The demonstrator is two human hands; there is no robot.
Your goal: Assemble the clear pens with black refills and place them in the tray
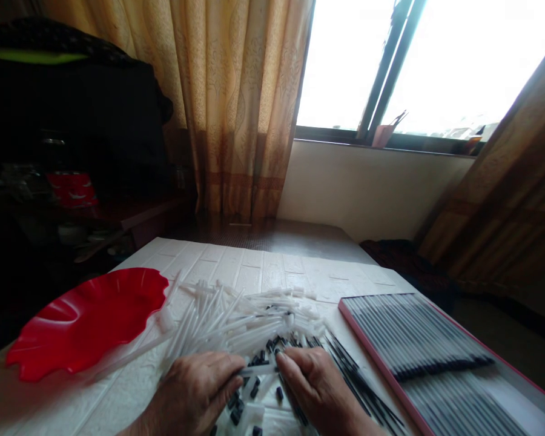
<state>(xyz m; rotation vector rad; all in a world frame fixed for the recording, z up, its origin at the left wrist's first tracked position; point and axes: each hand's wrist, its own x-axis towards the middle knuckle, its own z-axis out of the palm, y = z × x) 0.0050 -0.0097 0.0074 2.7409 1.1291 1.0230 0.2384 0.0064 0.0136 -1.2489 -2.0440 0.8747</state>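
My left hand (pixel 198 387) is closed, its thumb and fingers pinching a translucent white pen barrel (pixel 260 370). The barrel lies level and reaches across to my right hand (pixel 315 381), whose thumb and forefinger close on its other end. A dark bit shows by the right fingertips, too small to make out. Below and between the hands are scattered short black caps (pixel 279 394). Just beyond them lies a loose heap of white barrels (pixel 222 318). Thin black rods, like pen refills (pixel 361 378), lie beside and under my right hand.
A pink-edged box (pixel 367 345) at the right holds rows of filled barrels (pixel 418 330) with black ends. On the left stands a red wavy-rimmed plastic dish (pixel 95 315). All rest on a white brick-patterned tabletop (pixel 254 263). Behind are a curtain (pixel 240 109) and a window.
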